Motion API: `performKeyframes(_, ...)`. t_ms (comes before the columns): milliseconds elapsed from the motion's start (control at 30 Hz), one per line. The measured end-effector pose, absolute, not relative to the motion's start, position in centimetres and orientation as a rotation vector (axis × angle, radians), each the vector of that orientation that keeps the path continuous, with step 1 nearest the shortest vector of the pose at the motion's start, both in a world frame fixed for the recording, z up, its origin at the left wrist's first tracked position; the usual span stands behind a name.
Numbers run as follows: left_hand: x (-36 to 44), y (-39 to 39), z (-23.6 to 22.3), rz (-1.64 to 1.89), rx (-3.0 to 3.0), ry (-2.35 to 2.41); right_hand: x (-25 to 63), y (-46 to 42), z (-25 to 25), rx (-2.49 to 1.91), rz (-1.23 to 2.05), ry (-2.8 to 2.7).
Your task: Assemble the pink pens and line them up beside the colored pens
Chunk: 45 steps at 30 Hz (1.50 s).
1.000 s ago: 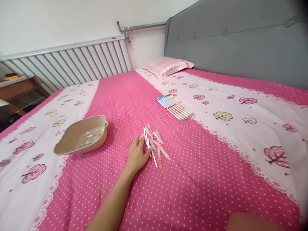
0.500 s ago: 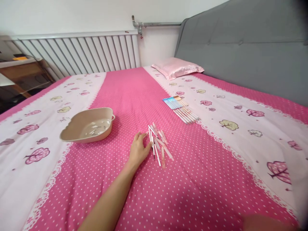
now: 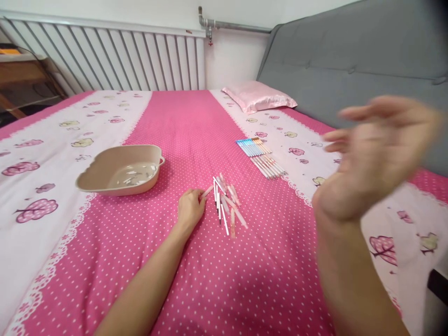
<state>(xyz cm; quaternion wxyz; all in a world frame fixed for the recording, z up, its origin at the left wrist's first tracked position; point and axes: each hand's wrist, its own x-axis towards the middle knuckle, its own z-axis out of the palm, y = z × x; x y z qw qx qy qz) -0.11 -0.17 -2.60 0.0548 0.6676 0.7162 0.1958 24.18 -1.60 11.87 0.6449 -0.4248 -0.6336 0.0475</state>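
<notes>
My left hand [image 3: 191,205] rests on the bedspread with its fingers closed on a translucent pink pen tube [image 3: 207,192]. Just right of it lies a loose pile of pen parts: white refills with dark tips [image 3: 219,205] and pink tubes or caps [image 3: 238,215]. My right hand [image 3: 371,149] is raised in the air at the right, blurred by motion. Its fingers are bent and partly apart, and nothing shows in them. Beyond the pile lie neat rows of pens, blue and brown ones [image 3: 254,146] behind pale pinkish ones [image 3: 269,166].
A beige plastic basin [image 3: 105,182] with small white and dark pieces inside stands on the bed at the left. A pink pillow [image 3: 259,95] lies by the grey headboard [image 3: 325,65]. A white radiator [image 3: 140,58] lines the wall behind a pink polka-dot bedspread [image 3: 182,121].
My left hand has drawn slightly left from the pile, with the pink tube now in its fingers. My right hand has risen into view from the lower right. The camera view has shifted.
</notes>
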Motion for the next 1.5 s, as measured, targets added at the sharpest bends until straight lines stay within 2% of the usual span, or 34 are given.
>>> performKeyframes(67,-0.1,-0.2,-2.6,0.592,2.028,2.175,23.4,-0.9,11.4,-1.028,0.15,-1.455)
performKeyframes(167,0.0,-0.2,-2.6,0.585,2.019,2.185,22.5,0.4,9.9,-1.229,0.281,-1.755)
performKeyframes(333,0.4,-0.3,-2.5,0.607,1.99,2.167,21.0,1.8,6.9,-1.414,0.3,-2.042)
performKeyframes(667,1.0,-0.7,-2.6,0.642,1.983,2.153,16.9,0.3,4.1,-1.658,0.453,-2.635)
performKeyframes(867,1.1,-0.9,-2.4,0.576,1.975,2.231,15.8,-0.3,3.5,-1.859,0.426,-2.631)
performKeyframes(1100,1.3,-1.1,-2.0,0.492,1.953,2.295,15.1,-1.0,3.5,-1.878,0.426,-2.713)
performKeyframes(1233,1.2,-1.0,-2.0,0.678,1.917,2.285,14.8,-1.2,3.4,-1.881,0.443,-2.715)
performKeyframes(1500,1.4,-0.8,-2.0,1.348,1.846,1.942,15.9,-0.8,4.3,-1.849,0.5,-2.714)
